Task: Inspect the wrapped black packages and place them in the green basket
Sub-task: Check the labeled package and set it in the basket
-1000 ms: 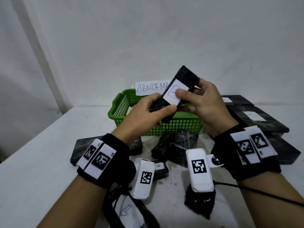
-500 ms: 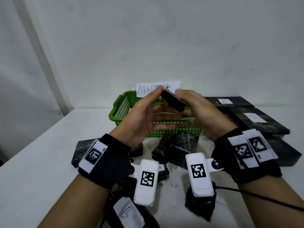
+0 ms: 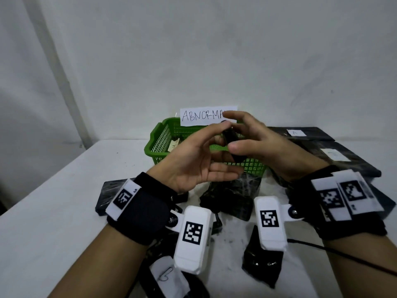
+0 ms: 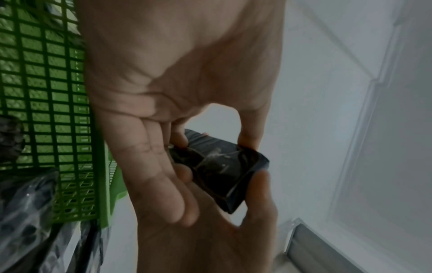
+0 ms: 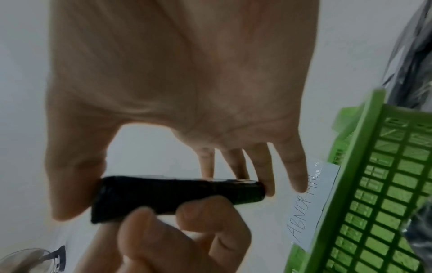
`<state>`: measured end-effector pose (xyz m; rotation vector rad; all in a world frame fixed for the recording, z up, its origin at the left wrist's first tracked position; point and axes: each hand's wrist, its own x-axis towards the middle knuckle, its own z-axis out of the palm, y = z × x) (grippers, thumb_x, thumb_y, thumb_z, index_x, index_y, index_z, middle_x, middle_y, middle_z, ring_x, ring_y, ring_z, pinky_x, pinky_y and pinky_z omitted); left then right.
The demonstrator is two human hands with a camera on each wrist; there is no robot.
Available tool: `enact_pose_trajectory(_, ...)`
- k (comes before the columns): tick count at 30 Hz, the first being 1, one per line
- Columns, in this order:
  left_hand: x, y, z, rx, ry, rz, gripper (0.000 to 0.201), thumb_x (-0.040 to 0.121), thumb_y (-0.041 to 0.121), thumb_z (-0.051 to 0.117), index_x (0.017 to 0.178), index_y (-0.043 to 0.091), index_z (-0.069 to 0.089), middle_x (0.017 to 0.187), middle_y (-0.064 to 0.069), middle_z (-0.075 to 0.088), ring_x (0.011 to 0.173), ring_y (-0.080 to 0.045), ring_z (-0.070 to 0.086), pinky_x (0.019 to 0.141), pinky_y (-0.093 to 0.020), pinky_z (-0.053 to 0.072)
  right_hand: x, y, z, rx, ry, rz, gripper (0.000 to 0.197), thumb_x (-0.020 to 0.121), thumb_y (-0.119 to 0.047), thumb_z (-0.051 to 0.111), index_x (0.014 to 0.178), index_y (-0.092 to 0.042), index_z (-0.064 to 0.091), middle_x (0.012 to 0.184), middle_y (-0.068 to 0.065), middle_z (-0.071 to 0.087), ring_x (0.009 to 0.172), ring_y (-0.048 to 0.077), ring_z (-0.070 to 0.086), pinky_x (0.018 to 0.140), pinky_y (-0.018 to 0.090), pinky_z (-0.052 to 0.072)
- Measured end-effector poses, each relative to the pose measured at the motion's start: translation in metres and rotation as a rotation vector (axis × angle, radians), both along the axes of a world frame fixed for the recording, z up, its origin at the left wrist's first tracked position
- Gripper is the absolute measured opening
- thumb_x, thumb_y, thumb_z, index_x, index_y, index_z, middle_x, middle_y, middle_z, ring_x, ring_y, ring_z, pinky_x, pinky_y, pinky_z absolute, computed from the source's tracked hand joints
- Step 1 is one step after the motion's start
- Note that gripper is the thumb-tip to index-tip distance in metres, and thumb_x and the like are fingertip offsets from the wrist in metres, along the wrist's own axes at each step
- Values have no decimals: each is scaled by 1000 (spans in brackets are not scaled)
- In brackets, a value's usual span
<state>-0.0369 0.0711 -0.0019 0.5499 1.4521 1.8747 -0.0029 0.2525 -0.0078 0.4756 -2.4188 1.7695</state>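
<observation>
Both hands are raised together above the near wall of the green basket (image 3: 160,145), and a small wrapped black package (image 3: 231,139) is held between them, seen nearly end-on from the head camera.

Left hand (image 3: 193,162): palm turned up and toward the right hand. The thumb tip and the fingertips (image 4: 181,137) pinch one end of the package; the remaining fingers lie extended beneath it.

Right hand (image 3: 264,147): the thumb presses one end of the package and the fingers (image 5: 264,171) bear on the opposite end, as the right wrist camera shows. The little finger stands clear, pointing toward the paper label (image 3: 202,116).

Package: dark, glossy film, creased at the folded end. It hangs in the air above the basket, not inside it and not touching the rim.

Basket: a lattice-walled tray standing on the white table (image 3: 53,211) against the wall. The paper label, handwritten "ABNORMA…", is fixed to its far rim; the right hand covers the final letter.

Other wrapped black packages on the table:
- one flat package (image 3: 107,194) at the left, partly hidden by the left wrist;
- one crumpled bundle (image 3: 232,194) just in front of the basket;
- a stack of larger flat packages (image 3: 343,158) at the right, two of them showing white stickers;
- a small package (image 3: 262,267) near the lower edge.

Each wrist carries a black band with printed marker tags.
</observation>
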Motion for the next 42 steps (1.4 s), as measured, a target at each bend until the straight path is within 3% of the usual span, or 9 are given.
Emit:
enact_pose_trajectory(3,0,0,0,3,-11,-61,55,84,46,63,126,12,53,81,-7,70,68,-26,74,61,-30,61,2,-1,1,-47,69,-52,99,52,-42,82,140,-35,36,137,3,56,120,21,65,98,37,54)
enact_pose_trajectory(6,-1,0,-1,34,-1,-71,49,87,41,62,124,9,57,80,-7,72,68,-26,74,62,-30,62,3,1,0,5,120,-103,104,51,-41,86,140,-37,33,140,-2,54,124,17,62,109,47,48)
enact_pose_trajectory(11,-5,1,-2,-38,197,100,53,78,28,75,123,12,52,98,-11,72,71,-26,73,61,-31,61,-4,-4,2,-175,30,-156,102,62,-61,72,152,-41,26,157,-3,39,136,8,48,118,43,35)
enact_pose_trajectory(15,-8,0,-6,-124,372,195,51,73,19,80,117,13,55,100,-5,66,82,-20,69,60,-30,58,-9,-2,4,-235,16,-262,64,81,-38,73,139,-20,54,120,4,73,105,20,73,105,53,50)
enact_pose_trajectory(19,-10,-2,-7,-181,456,210,45,73,18,82,112,15,60,93,1,64,79,-14,66,51,-24,50,-6,-6,3,-188,96,-309,44,81,-31,66,123,-19,66,103,3,77,82,22,75,89,50,58)
enact_pose_trajectory(26,-8,-5,-7,-212,581,177,42,78,16,80,115,16,60,97,1,66,81,-13,69,55,-26,53,-4,-16,3,-82,264,-361,38,80,-36,63,116,-22,68,99,8,76,81,18,74,72,38,61)
enact_pose_trajectory(31,-17,-9,-10,-225,813,308,51,79,10,82,121,27,59,116,3,63,98,-11,70,76,-31,60,1,-5,6,-164,200,-174,50,82,-33,72,131,-28,62,124,-3,71,115,16,68,99,51,54)
enact_pose_trajectory(35,-22,-9,-13,-152,1145,527,57,74,1,81,122,22,58,121,5,59,115,-8,61,77,-12,52,4,-7,6,-283,165,76,45,84,-32,67,129,-30,62,137,-4,64,130,19,58,105,52,48)
enact_pose_trajectory(42,-32,-11,-22,-132,1342,598,54,75,-7,76,121,17,59,120,0,59,114,-16,62,73,-23,57,-2,-20,-1,-277,374,-44,22,79,-7,68,98,-18,68,99,-6,75,96,15,72,75,28,57)
